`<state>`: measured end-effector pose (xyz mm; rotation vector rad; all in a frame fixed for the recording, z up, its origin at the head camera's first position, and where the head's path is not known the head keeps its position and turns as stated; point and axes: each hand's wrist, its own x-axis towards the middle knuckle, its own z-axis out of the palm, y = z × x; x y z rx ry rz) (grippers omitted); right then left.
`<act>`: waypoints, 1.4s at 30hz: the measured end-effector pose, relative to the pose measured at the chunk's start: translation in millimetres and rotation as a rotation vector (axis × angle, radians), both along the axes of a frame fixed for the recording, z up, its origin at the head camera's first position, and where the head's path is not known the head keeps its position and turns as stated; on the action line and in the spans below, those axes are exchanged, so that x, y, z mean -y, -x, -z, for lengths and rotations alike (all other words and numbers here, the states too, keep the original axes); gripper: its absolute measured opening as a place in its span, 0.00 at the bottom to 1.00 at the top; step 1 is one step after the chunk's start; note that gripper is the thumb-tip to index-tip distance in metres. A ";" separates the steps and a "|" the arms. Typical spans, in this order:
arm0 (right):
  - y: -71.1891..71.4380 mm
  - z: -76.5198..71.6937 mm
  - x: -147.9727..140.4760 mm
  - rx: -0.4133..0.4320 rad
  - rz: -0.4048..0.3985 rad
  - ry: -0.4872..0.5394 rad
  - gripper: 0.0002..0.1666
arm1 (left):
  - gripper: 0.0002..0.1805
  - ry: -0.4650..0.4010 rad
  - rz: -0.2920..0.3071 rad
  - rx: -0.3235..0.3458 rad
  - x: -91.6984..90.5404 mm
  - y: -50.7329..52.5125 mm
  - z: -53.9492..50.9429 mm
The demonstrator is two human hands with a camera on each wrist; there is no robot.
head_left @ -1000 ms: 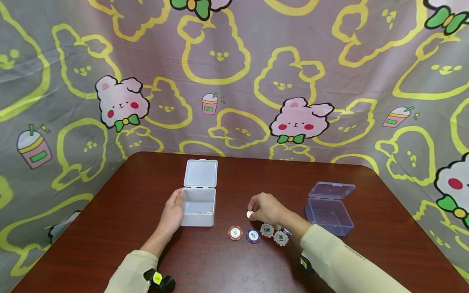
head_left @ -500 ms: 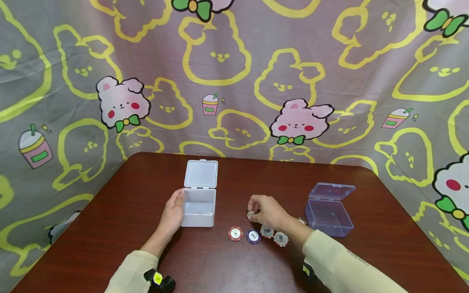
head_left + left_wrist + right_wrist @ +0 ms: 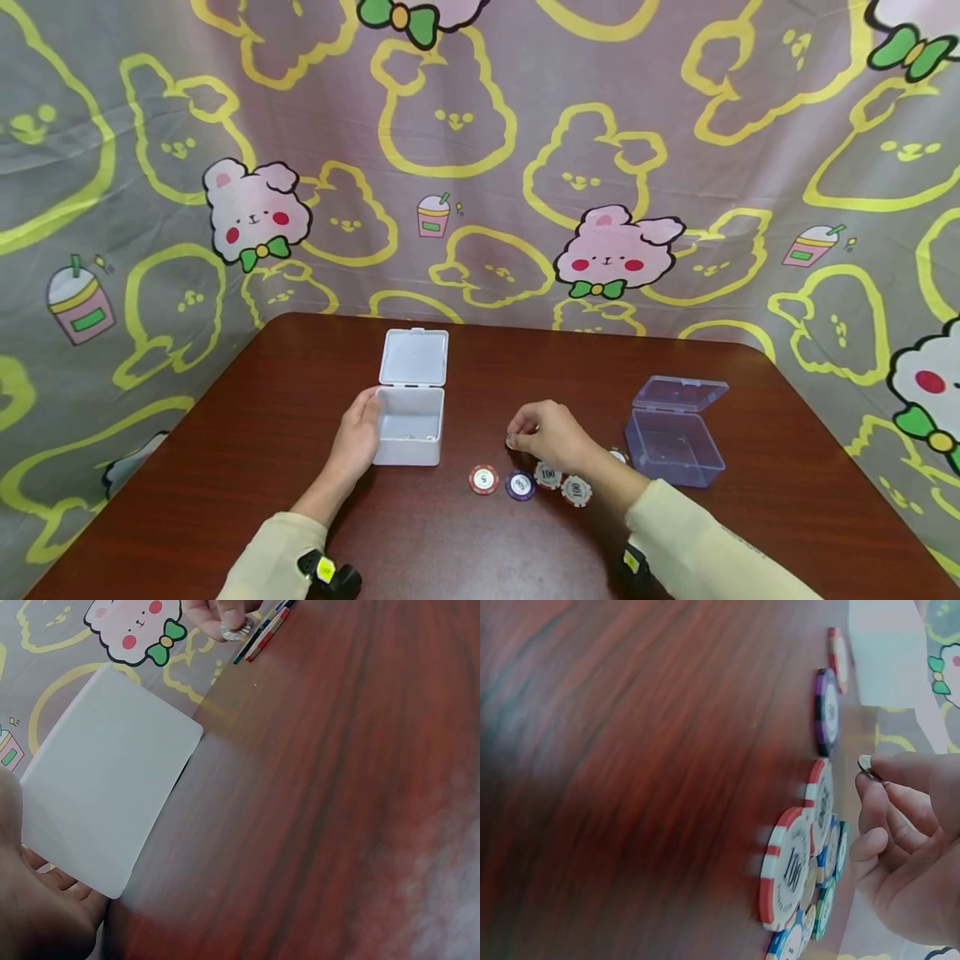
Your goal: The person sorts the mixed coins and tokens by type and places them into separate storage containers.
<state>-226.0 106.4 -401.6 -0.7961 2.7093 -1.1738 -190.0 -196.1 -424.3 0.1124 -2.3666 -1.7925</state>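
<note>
While left hand [image 3: 356,435] grips white box [image 3: 408,453], right hand [image 3: 553,435] pinches disc [image 3: 511,440]; forearm [image 3: 617,483] partly hides chips [image 3: 548,476].

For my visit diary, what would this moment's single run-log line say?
left hand: grips open white box | right hand: pinches coin | chips: on table | purple box: open
</note>
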 end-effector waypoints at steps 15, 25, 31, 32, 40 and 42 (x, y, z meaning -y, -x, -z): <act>-14.5 -1.0 15.0 0.410 0.105 0.367 0.07 | 0.23 -0.010 -0.008 -0.003 -3.9 -2.9 8.3; -18.3 -4.5 39.2 0.651 0.060 0.569 0.14 | 0.23 -0.009 -0.014 -0.005 -1.2 -3.7 7.4; -17.8 -11.8 53.0 0.720 0.034 0.618 0.15 | 0.23 -0.007 -0.023 -0.011 -1.0 -2.2 4.9; -17.4 -12.7 55.2 0.726 0.033 0.624 0.14 | 0.23 -0.006 -0.022 -0.011 -0.9 -1.9 4.7; -13.3 -20.2 73.2 0.748 0.045 0.652 0.10 | 0.22 -0.002 -0.023 -0.024 -1.2 0.4 2.2; -12.6 -22.7 77.7 0.759 0.044 0.663 0.10 | 0.22 -0.003 -0.026 -0.027 -1.6 1.4 2.1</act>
